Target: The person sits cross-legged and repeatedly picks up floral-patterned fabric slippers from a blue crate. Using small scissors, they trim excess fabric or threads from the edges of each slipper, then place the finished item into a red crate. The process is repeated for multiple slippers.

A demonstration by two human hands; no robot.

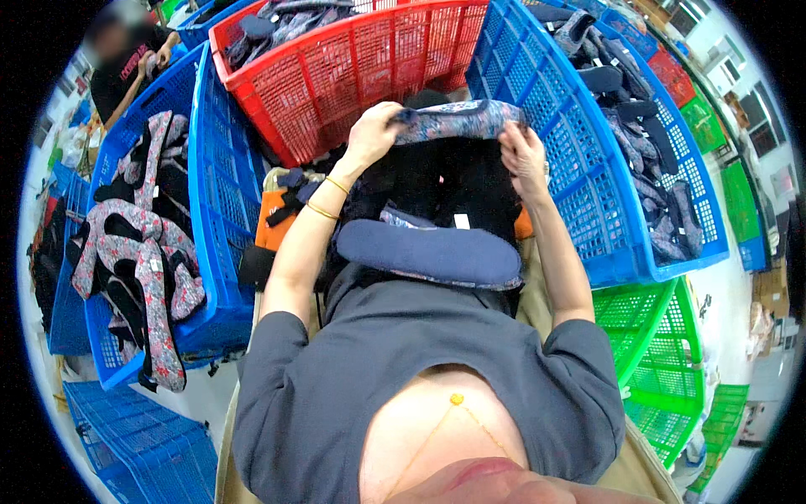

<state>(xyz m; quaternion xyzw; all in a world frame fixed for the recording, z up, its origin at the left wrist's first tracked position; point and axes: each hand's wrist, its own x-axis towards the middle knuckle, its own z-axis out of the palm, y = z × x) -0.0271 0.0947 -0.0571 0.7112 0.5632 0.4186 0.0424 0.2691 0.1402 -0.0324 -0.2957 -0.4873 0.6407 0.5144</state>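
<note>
A floral slipper (463,122) in grey-blue with a dark-edged opening is stretched crosswise in front of me, above my lap. My left hand (378,133) pinches one end, its fingers closed at the dark edge. At the other end my right hand (524,155) is closed too, slightly blurred. Nearer to me, a second slipper (430,252) lies across my lap with its plain navy sole facing up. Beside it a small white label (461,221) shows against black cloth. What is under the held slipper is hidden in shadow.
A red crate (361,63) stands straight ahead. On the left, a blue crate (220,193) holds pink-grey floral slippers (151,244). To my right, another blue crate (571,160) is full of blue floral slippers. Green crates (663,370) stand lower right. A person (130,67) handles something far left.
</note>
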